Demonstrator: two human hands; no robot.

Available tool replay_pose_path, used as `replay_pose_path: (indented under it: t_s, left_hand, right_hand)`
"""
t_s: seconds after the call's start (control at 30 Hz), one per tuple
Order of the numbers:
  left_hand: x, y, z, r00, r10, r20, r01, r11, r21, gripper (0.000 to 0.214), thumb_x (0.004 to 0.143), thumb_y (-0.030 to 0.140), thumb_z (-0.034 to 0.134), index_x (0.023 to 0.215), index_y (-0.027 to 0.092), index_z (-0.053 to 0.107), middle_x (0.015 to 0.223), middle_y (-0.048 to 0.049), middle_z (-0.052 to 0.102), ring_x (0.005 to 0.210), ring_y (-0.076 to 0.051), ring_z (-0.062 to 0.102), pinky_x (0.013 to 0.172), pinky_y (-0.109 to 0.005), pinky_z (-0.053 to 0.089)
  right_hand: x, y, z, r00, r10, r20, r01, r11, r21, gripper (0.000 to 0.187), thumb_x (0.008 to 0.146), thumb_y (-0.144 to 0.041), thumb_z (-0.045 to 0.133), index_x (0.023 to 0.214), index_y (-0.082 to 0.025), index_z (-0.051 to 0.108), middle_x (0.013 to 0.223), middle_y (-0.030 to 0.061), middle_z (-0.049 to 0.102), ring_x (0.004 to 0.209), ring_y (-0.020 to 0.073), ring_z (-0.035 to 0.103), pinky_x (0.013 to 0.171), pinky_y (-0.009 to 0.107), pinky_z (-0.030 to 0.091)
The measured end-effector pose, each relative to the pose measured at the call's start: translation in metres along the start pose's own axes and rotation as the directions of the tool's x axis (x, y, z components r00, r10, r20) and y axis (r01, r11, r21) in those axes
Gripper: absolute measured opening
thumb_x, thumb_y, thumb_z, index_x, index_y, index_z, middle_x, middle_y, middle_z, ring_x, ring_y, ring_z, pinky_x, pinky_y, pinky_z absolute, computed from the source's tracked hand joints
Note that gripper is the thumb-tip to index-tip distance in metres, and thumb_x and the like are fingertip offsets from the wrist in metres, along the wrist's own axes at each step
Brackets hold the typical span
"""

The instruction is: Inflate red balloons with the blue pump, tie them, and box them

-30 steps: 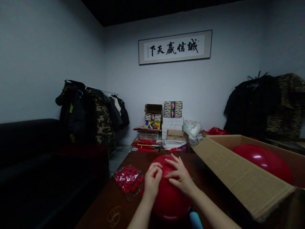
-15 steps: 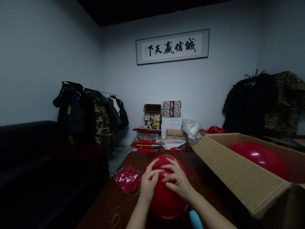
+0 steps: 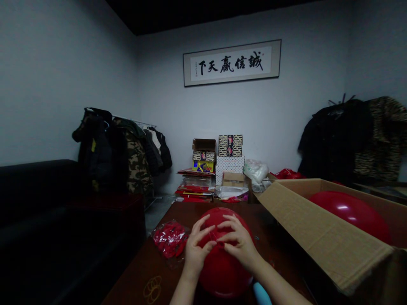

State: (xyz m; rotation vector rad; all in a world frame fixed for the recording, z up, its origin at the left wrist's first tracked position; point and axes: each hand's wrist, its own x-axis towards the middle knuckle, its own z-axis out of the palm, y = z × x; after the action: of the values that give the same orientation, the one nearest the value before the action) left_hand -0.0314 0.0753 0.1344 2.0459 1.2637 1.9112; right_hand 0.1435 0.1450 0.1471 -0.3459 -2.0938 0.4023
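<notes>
An inflated red balloon (image 3: 219, 267) rests on the dark brown table (image 3: 140, 275) right in front of me. My left hand (image 3: 194, 250) and my right hand (image 3: 239, 243) both sit on top of it, fingertips pinching the small red neck of the balloon (image 3: 217, 240) between them. Both hands are closed in a pinch on that neck. A light blue object (image 3: 262, 293) pokes out beneath my right forearm.
A clear bag of red uninflated balloons (image 3: 170, 240) lies left of the balloon, with yellow rubber bands (image 3: 152, 288) nearer me. An open cardboard box (image 3: 321, 237) on the right holds another red balloon (image 3: 349, 212). Stacked boxes (image 3: 222, 163) stand at the far wall; coats hang on both sides.
My hands have drawn closer together on top of the balloon, fingers working at its neck. The balloon has stayed in place.
</notes>
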Motion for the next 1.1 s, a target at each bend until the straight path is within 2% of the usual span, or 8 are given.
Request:
replay_pose_path:
  t_s: [0.13,0.3,0.43,0.63,0.77,0.87,1.0,1.1]
  left_hand:
    - [0.001,0.001,-0.007,0.98,0.14,0.139,-0.161,0.976,0.15,0.045,0.069,0.046,0.066,0.112,0.032,0.063,0.134,-0.0084,0.048,0.122,-0.028,0.043,0.098,-0.051,0.04]
    - [0.01,0.015,-0.009,0.933,0.236,0.273,-0.319,0.894,0.316,0.042,0.073,0.031,0.067,0.114,0.032,0.061,0.134,-0.0075,0.048,0.123,-0.026,0.041,0.098,-0.049,0.041]
    - [0.016,0.025,-0.012,0.923,0.295,0.249,-0.372,0.85,0.372,0.025,0.075,0.024,0.064,0.099,0.029,0.068,0.129,-0.0064,0.054,0.121,-0.025,0.043,0.097,-0.047,0.043]
    - [0.015,0.029,-0.016,0.931,0.298,0.212,-0.364,0.808,0.464,0.012,0.077,0.021,0.062,0.083,0.027,0.07,0.126,-0.0045,0.058,0.121,-0.026,0.044,0.098,-0.054,0.039]
    - [0.016,0.032,-0.014,0.936,0.307,0.173,-0.352,0.785,0.51,0.015,0.078,0.018,0.06,0.086,0.027,0.07,0.124,-0.003,0.06,0.121,-0.026,0.045,0.1,-0.055,0.037]
    - [0.017,0.033,-0.012,0.933,0.322,0.162,-0.358,0.771,0.528,0.015,0.079,0.017,0.058,0.087,0.025,0.069,0.123,-0.0041,0.061,0.121,-0.025,0.045,0.099,-0.054,0.038]
    - [0.015,0.033,-0.008,0.932,0.31,0.186,-0.361,0.762,0.537,0.015,0.08,0.016,0.055,0.085,0.023,0.067,0.124,-0.0051,0.06,0.121,-0.025,0.045,0.1,-0.054,0.037]
    - [0.013,0.032,-0.006,0.928,0.315,0.197,-0.371,0.76,0.533,0.016,0.08,0.015,0.054,0.086,0.023,0.066,0.125,-0.0055,0.059,0.121,-0.025,0.045,0.1,-0.053,0.037]
  right_hand:
    - [0.002,0.002,-0.001,0.998,0.055,0.038,-0.056,0.998,0.038,0.014,0.066,-0.022,0.068,0.074,-0.033,0.069,0.101,-0.001,0.066,0.119,0.0234,0.043,0.104,0.054,0.027]
    - [0.009,-0.004,-0.003,0.987,0.091,0.136,-0.07,0.987,-0.146,0.011,0.064,-0.021,0.07,0.068,-0.03,0.068,0.108,-0.0031,0.063,0.123,0.0234,0.038,0.106,0.052,0.024]
    - [0.012,-0.008,-0.005,0.986,0.039,0.161,-0.005,0.979,-0.202,0.003,0.069,-0.033,0.067,0.072,-0.031,0.067,0.113,-0.0014,0.061,0.126,0.0256,0.035,0.107,0.056,0.02]
    - [0.008,-0.012,-0.005,0.991,0.039,0.126,-0.018,0.986,-0.167,0.01,0.073,-0.036,0.065,0.081,-0.033,0.067,0.117,0.0009,0.058,0.128,0.0258,0.033,0.106,0.057,0.022]
    - [0.007,-0.019,-0.007,0.998,0.057,-0.019,-0.059,0.993,-0.107,0.019,0.071,-0.038,0.066,0.089,-0.03,0.065,0.117,0.0053,0.055,0.127,0.0266,0.035,0.104,0.054,0.029]
    - [0.011,-0.024,-0.01,0.989,0.089,-0.117,-0.102,0.989,-0.106,0.017,0.073,-0.04,0.064,0.084,-0.027,0.063,0.115,0.0063,0.055,0.124,0.0258,0.038,0.106,0.054,0.026]
    - [0.018,-0.028,-0.014,0.997,0.08,0.004,-0.077,0.975,-0.21,0.012,0.073,-0.044,0.063,0.078,-0.033,0.066,0.108,0.0012,0.059,0.122,0.0254,0.04,0.108,0.059,0.012]
    - [0.019,-0.032,-0.016,0.994,0.088,0.059,-0.071,0.965,-0.254,0.013,0.075,-0.044,0.062,0.078,-0.033,0.067,0.101,0.0009,0.062,0.118,0.0255,0.043,0.107,0.061,0.01]
